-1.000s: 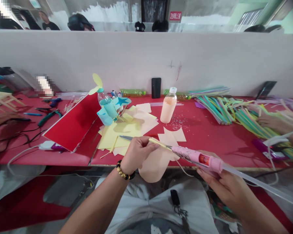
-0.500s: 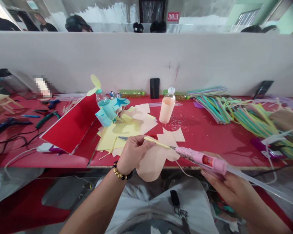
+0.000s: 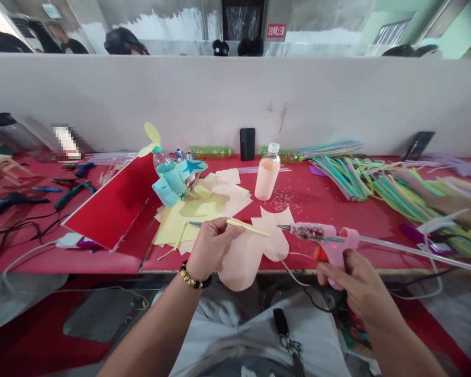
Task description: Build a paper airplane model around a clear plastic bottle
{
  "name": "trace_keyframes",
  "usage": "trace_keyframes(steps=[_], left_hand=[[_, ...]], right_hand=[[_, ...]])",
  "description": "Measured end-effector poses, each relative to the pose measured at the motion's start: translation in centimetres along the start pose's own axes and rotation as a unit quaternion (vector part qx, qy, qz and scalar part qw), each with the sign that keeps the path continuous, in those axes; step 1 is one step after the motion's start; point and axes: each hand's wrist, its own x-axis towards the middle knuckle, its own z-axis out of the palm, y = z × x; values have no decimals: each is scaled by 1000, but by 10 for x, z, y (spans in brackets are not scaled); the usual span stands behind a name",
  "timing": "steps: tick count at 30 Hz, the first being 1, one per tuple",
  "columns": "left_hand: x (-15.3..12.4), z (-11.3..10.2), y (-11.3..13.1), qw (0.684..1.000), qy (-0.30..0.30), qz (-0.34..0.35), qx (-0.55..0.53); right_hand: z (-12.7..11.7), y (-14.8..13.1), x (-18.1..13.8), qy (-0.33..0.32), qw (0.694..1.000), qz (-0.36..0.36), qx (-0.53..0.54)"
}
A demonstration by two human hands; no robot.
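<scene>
My left hand (image 3: 211,242) is closed, pinching a thin pale-yellow paper strip (image 3: 255,229) that points right. Past its knuckles a pointed metal tip (image 3: 195,224) shows; whether the hand holds it I cannot tell. My right hand (image 3: 357,280) grips the handle of a pink glue gun (image 3: 310,231), its nozzle aimed left, a little apart from the strip's free end. A clear glue stick (image 3: 408,248) runs out of the gun's back. Beneath the strip, a rounded peach paper cutout (image 3: 241,264) overhangs the table edge.
A peach-filled bottle (image 3: 267,178) stands upright beyond the cutouts. On the left are a blue paper-decorated bottle (image 3: 171,175), yellow sheets (image 3: 168,225) and a leaning red board (image 3: 113,209). Coloured strips (image 3: 337,175) lie at right, near another person's hand (image 3: 455,209).
My right hand has drawn the glue gun back to the right and turned it side-on, so its nozzle has parted from the strip. My left hand has barely moved.
</scene>
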Motion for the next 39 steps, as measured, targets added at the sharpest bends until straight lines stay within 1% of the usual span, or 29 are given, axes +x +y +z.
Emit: trace_keyframes(steps=[4,10,13,15,17,18,23,26,29,33,36,39], left_hand=[[3,-2,-2,998,-1,5,-59],[5,-5,1,992,4,3,-123],[4,-7,0,991,12,2,-134],[4,-8,-2,990,11,4,-138],[3,-9,-5,990,7,2,-142],[3,-9,-6,990,4,-2,-144],[3,-9,-12,989,-7,-14,-145],[4,-9,-14,989,-14,-20,-144],[4,-7,-15,989,-17,-28,-146],[3,-2,-17,987,-24,-37,-152],[1,0,-20,986,-28,-39,-160],[-2,2,-22,985,-30,-43,-166]], right_hand=[[8,4,3,0,998,37,44],[11,16,15,1,991,69,117],[9,25,28,37,984,82,151],[6,33,40,83,983,80,144],[3,41,53,124,982,76,117],[2,46,60,134,983,75,102],[-6,66,83,159,984,80,25],[-10,73,94,178,978,81,-68],[-13,75,106,183,963,84,-181],[-10,75,124,186,930,74,-308],[-5,79,133,186,907,66,-372],[-4,84,136,177,894,61,-407]])
